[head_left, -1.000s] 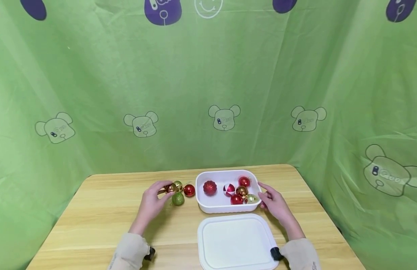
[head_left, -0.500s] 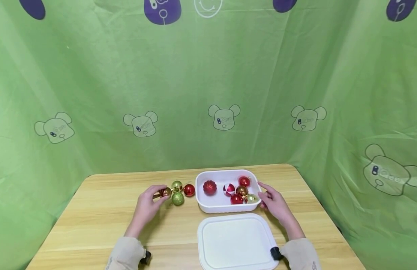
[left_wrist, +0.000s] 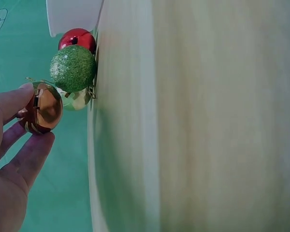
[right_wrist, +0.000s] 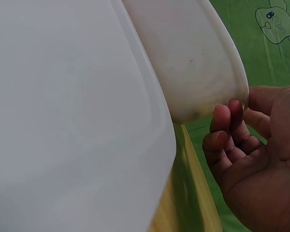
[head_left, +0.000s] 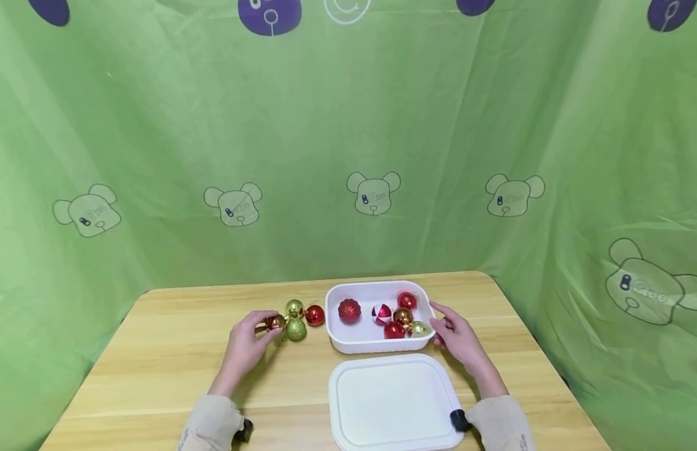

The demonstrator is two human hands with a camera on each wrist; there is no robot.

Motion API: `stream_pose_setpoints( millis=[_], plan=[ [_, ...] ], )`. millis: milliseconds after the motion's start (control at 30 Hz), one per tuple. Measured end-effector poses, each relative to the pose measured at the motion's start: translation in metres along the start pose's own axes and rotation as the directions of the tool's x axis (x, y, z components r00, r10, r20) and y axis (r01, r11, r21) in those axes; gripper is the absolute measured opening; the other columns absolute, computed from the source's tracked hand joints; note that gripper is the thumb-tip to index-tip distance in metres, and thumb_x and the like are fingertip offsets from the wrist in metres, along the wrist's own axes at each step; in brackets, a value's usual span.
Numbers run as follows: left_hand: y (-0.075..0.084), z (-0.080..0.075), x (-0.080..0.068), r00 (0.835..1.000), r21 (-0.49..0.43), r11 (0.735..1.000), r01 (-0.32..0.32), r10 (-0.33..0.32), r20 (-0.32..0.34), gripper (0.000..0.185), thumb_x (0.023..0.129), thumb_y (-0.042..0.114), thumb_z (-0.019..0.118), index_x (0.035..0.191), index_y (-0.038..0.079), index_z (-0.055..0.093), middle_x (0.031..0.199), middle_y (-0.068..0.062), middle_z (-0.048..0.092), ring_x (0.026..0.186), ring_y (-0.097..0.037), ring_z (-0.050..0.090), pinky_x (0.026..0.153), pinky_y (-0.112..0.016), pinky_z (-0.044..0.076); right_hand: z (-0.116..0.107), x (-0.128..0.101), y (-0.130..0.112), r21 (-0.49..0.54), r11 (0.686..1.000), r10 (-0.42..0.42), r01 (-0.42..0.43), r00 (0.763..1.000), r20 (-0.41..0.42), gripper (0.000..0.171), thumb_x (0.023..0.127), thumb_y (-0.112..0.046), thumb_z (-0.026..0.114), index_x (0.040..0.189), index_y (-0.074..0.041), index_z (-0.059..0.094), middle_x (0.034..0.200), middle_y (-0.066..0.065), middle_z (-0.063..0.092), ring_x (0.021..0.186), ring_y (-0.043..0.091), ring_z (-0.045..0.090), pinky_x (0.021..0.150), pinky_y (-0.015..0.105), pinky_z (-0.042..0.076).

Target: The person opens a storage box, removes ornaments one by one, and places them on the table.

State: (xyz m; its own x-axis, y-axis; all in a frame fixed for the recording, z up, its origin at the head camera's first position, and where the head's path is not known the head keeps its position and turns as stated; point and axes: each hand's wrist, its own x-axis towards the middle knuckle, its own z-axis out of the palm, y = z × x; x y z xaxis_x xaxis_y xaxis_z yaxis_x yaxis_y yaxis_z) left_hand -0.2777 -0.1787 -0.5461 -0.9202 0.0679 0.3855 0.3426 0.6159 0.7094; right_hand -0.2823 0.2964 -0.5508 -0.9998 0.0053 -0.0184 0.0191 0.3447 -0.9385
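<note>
Nearest the person, the lid (head_left: 395, 401) lay flat on the table (head_left: 286, 401), slick-looking and probably a little flexible, best lifted by an edge. Beyond it the left hand (head_left: 248, 341) held the brown ball (head_left: 277, 322), to the left of the box (head_left: 377, 346), its thumb and fingers pinching opposite sides. The mirror-smooth skin suggested a light, stiff, hollow shell: slippery, likely to crack or dent under a hard squeeze, safest taken round its widest part. Just past it sat the green ball (head_left: 296, 329), whose glitter should give better grip, then the red ball (head_left: 314, 315) and the gold ball (head_left: 294, 308), both glossy and likely quick to roll. The right hand (head_left: 458, 338) gripped the box's right end, fingers curled at the rim, where the wall looked rigid enough to steady it.

The head view alone showed what lay inside the box: a ribbed ball (head_left: 350, 311), a striped ball (head_left: 381, 314), a copper ball (head_left: 403, 317), a pale ball (head_left: 419, 330) and two plain reds (head_left: 393, 330). The left wrist view put the brown ball apparently clear of the table, though its grazing angle left that unsure. The right wrist view caught dark specks (right_wrist: 191, 61) on the box's outer wall, invisible from above.
</note>
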Motion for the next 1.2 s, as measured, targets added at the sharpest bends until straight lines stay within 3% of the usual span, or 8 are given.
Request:
stream_pose_setpoints(
  millis=[400, 767, 1200],
  plan=[
    [0.0, 0.002, 0.002, 1.0, -0.041, 0.999, 0.011, -0.011, -0.01, 0.042, 0.085, 0.01, 0.084, 0.125, 0.006, 0.071, 0.123, -0.014, 0.072, 0.112, -0.033, 0.07, 0.094, -0.045, 0.062, 0.001, 0.005, -0.006, 0.004, 1.0, -0.023, 0.023, 1.0, 0.002, 0.056, 0.106, -0.017, 0.058, 0.159, -0.01, 0.04, 0.086, 0.008, 0.058, 0.072, 0.016, 0.062, 0.064, 0.027, 0.059],
    [-0.008, 0.003, 0.0, 0.986, -0.097, 0.984, 0.148, -0.14, 0.092, 0.046, 0.087, 0.007, 0.081, 0.13, 0.002, 0.067, 0.13, -0.021, 0.068, 0.117, -0.038, 0.068, 0.096, -0.039, 0.061, 0.0, 0.005, -0.005, 0.01, 1.0, -0.003, 0.003, 1.0, 0.021, 0.056, 0.107, -0.011, 0.057, 0.159, -0.006, 0.037, 0.086, 0.01, 0.059, 0.071, 0.018, 0.062, 0.063, 0.029, 0.059],
    [-0.009, 0.006, -0.001, 0.979, -0.055, 0.985, 0.162, -0.153, 0.137, 0.048, 0.088, 0.008, 0.081, 0.133, 0.003, 0.065, 0.135, -0.021, 0.064, 0.116, -0.038, 0.069, 0.097, -0.043, 0.061, 0.0, 0.002, 0.001, 0.012, 1.0, -0.013, 0.013, 1.0, -0.002, 0.057, 0.106, -0.016, 0.058, 0.159, -0.009, 0.039, 0.085, 0.008, 0.058, 0.071, 0.016, 0.062, 0.063, 0.027, 0.059]
  ],
)
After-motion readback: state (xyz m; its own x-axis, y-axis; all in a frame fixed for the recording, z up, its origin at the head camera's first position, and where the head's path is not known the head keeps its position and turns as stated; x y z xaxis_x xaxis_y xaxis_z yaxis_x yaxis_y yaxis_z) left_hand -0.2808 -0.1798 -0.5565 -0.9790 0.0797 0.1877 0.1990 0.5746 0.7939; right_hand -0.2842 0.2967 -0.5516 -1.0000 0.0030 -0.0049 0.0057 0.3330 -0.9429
